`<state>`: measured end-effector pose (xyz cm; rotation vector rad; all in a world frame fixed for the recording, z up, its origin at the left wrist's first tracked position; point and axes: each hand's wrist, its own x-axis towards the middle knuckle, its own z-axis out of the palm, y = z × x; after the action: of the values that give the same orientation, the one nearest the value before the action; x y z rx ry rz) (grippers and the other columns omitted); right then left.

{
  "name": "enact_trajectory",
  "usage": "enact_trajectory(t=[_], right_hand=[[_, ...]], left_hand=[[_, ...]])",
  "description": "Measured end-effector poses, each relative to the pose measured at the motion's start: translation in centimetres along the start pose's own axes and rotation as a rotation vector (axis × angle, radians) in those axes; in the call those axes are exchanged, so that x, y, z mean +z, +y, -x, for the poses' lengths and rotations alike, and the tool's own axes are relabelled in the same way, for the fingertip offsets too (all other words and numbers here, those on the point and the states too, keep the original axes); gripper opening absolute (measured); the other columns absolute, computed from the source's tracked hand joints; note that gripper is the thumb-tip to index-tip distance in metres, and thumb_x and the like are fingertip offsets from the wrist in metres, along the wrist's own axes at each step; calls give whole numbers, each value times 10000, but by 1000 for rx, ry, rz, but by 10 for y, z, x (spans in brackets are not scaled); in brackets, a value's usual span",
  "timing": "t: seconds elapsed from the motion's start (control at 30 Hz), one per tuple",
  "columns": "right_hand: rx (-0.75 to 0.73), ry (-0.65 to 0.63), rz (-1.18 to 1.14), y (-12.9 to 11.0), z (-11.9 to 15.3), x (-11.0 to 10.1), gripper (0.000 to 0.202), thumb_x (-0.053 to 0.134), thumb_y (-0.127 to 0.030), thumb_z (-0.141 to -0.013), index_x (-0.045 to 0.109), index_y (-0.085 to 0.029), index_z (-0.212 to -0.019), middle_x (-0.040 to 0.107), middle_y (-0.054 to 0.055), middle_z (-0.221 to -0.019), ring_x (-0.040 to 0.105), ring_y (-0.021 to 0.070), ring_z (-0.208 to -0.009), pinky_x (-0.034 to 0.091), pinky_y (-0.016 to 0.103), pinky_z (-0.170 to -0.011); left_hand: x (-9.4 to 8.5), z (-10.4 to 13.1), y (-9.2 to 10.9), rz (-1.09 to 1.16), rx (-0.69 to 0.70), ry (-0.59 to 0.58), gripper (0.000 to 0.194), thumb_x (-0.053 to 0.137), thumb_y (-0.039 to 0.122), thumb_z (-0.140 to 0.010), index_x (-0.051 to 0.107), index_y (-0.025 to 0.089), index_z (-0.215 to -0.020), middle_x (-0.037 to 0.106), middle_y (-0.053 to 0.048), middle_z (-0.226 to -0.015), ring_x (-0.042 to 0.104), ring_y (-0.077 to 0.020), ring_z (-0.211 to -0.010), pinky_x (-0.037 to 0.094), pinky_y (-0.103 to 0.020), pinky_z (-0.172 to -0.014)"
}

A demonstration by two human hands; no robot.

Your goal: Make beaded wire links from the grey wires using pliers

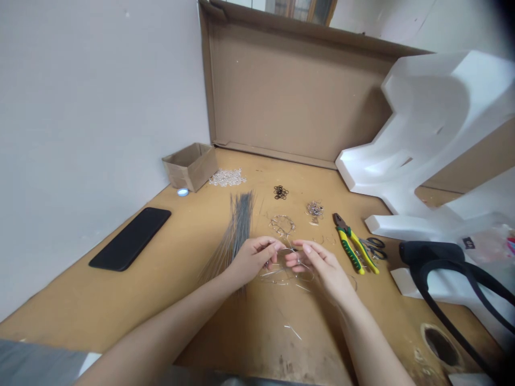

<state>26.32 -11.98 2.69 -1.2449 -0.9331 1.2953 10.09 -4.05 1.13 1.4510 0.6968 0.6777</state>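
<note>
My left hand (257,254) pinches a thin wire (287,250) between thumb and forefinger, above the middle of the wooden table. Close by on the right, my right hand (317,262) has its thumb and fingers closed on the same fine wire. Loose bent wire pieces (277,280) lie beneath both hands. Beyond the fingertips rests a ring of wire with small beads or loops (282,225). A bundle of straight grey wires (241,220) lies beside my left hand, partly behind it.
Yellow-green pliers (352,246) and scissors (376,247) lie right. Black rings (280,192), a small wire heap (315,208), clear beads (227,177) and a cardboard box (190,166) sit farther back. A black phone (131,238) lies left; white foam (426,123) stands right.
</note>
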Motion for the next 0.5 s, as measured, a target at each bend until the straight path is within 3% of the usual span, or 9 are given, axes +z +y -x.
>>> enact_trajectory(t=[0.2,0.5], right_hand=[[-18,-4,39,2,0,-2,361,669,-342,-694,588,-170,-1001,697,77,-857,645,175,-805,472,325,-779],[1,-9,9,2,-1,-4,340,639,-364,-710,614,-165,-985,703,84,-851,658,180,-779,486,345,-773]], left_hand=[[-4,-2,1,11,32,155,261,494,387,-785,594,146,-779,487,44,-530,450,-67,-467,364,-186,-480],[-4,-3,0,55,34,153,275,495,404,-781,593,146,-782,471,46,-518,441,-70,-467,372,-188,-478]])
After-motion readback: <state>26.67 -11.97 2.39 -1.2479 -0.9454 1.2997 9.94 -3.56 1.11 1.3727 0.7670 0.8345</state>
